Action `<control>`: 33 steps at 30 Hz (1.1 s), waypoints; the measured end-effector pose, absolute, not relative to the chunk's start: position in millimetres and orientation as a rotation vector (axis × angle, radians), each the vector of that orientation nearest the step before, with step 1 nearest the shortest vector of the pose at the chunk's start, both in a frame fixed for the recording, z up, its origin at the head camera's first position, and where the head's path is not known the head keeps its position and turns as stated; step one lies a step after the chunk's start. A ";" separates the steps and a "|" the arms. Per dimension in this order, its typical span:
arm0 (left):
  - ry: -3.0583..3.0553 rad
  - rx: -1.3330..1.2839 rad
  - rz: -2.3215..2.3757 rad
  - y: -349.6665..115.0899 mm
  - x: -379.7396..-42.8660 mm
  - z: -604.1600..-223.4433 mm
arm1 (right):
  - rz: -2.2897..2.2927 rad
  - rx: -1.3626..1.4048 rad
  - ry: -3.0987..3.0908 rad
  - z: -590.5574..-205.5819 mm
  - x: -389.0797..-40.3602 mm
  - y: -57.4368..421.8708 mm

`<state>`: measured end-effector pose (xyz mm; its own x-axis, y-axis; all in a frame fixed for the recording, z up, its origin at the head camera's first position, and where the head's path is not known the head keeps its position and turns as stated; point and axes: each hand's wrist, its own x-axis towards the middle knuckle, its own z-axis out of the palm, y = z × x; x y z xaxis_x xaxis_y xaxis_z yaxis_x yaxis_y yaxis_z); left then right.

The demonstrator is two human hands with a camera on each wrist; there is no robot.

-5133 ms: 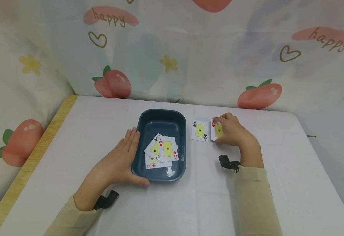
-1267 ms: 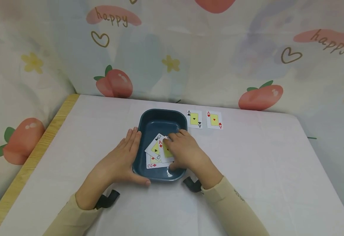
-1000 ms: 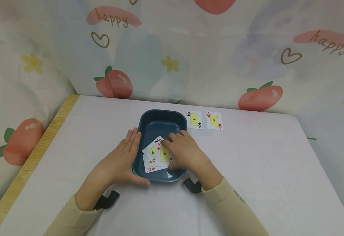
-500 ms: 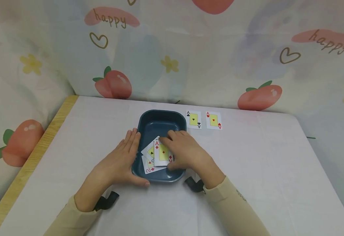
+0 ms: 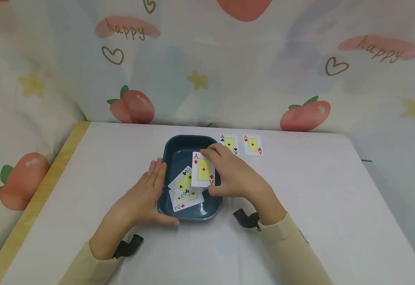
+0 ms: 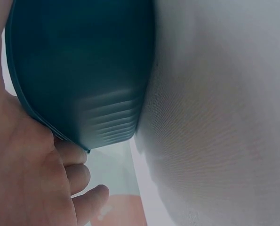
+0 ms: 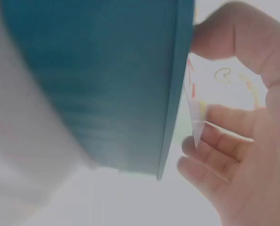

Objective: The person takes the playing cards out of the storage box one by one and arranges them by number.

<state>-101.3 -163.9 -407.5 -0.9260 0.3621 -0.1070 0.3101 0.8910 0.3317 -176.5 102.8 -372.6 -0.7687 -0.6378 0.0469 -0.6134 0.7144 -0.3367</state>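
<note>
My right hand [image 5: 237, 174] pinches the ace of diamonds [image 5: 203, 170] by its top and bottom edges, the card face up over the blue tray [image 5: 171, 148]. In the right wrist view the card [image 7: 195, 117] shows edge-on between thumb and fingers, beside the tray's rim. My left hand [image 5: 139, 198] lies with straight fingers along the tray's left side, thumb at the near corner. In the left wrist view its palm [image 6: 29, 169] is against the tray's rim. Inside the tray lie a two of clubs [image 5: 182, 182] and a two of diamonds [image 5: 186, 201], overlapping.
On the white-covered table [image 5: 300, 190], right of the tray's far end, the ace of clubs [image 5: 229, 143] and ace of hearts [image 5: 252, 145] lie face up side by side. A patterned curtain [image 5: 235, 71] hangs behind the table. A wooden edge [image 5: 50, 174] shows at left.
The right hand went from the ace of hearts on the table to the tray, then lifted the ace of diamonds off the twos. Both table aces now lie farther back. The left hand stayed put.
</note>
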 end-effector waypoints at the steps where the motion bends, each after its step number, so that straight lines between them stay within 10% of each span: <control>1: 2.893 0.512 0.474 -163.8 -100.6 -407.8 | -0.515 -1.022 2.853 -371.0 -176.9 105.9; 33: 2.910 0.526 0.453 -161.9 -97.3 -408.7 | -0.168 -0.943 2.921 -353.9 -215.4 197.5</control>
